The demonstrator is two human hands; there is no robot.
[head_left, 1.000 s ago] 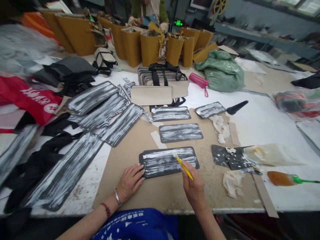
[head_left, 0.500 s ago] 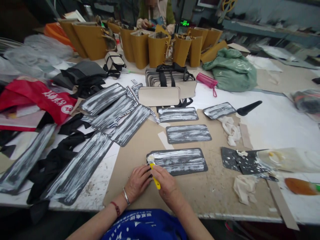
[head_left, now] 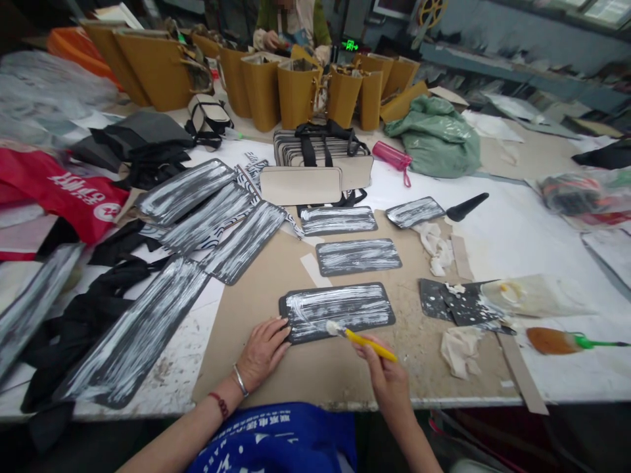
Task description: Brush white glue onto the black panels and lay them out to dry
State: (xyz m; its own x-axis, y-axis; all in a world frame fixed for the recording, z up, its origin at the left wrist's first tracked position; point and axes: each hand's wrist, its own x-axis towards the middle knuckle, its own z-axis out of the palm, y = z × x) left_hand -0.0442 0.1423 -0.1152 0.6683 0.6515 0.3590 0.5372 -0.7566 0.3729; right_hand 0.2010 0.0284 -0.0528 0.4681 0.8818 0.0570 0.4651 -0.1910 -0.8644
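Note:
A dark panel streaked with white paste lies flat in front of me. My left hand rests beside it, fingers stretched out, the tips touching its lower left corner. In the fingers of my right hand is a brush with a yellow handle. Its pale, paste-covered tip is at the panel's lower edge, near the middle. Farther back lie two more streaked panels, a middle one and a far one, both also coated with white strokes.
Left lie coated panels, black fabric and a red bag. Behind are a beige panel stack, mustard bags and a person. Right are a paste-spattered dark sheet, a crumpled cloth and an amber paddle-shaped thing.
My right hand has moved right with the brush, from the panel's left end to its lower middle. My left hand stays at the left corner. The whole view has shifted slightly.

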